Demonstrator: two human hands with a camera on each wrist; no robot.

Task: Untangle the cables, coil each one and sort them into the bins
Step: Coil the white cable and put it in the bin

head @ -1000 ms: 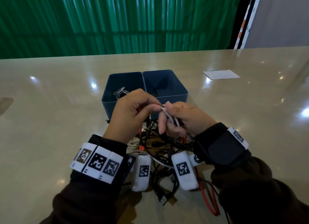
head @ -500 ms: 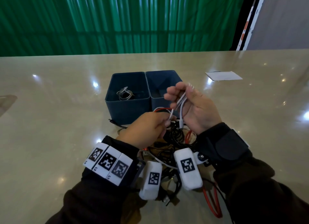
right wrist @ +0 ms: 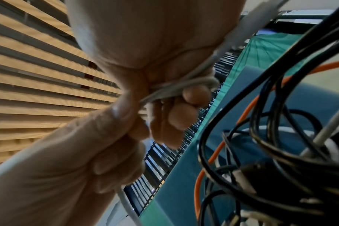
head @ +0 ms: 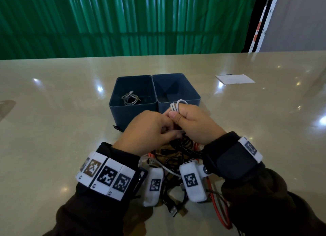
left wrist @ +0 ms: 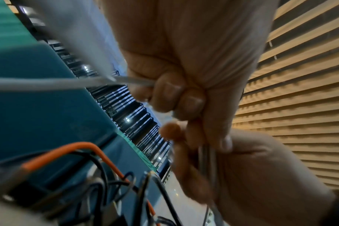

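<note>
A white cable [head: 178, 106] is folded into short loops that stick out above my right hand [head: 176, 115], which grips them in a fist in front of the right blue bin [head: 195, 98]. My left hand [head: 165, 128] touches the right one and pinches the same cable's loose strand [left wrist: 68, 84]. In the right wrist view the loops [right wrist: 180, 90] run under curled fingers. The left blue bin [head: 112, 103] holds one coiled grey cable [head: 130, 100]. A tangle of black, white and orange cables [head: 176, 158] lies under my wrists.
The two bins stand side by side just beyond my hands; I see nothing in the right one. A red cable [head: 218, 209] loops out at the near right. A white sheet of paper [head: 234, 78] lies at the far right of the beige table [head: 53, 130].
The right hand rose with the white loops while the left drew the strand down. Now both hands are back together by the right bin, with the loops showing above the right fist.
</note>
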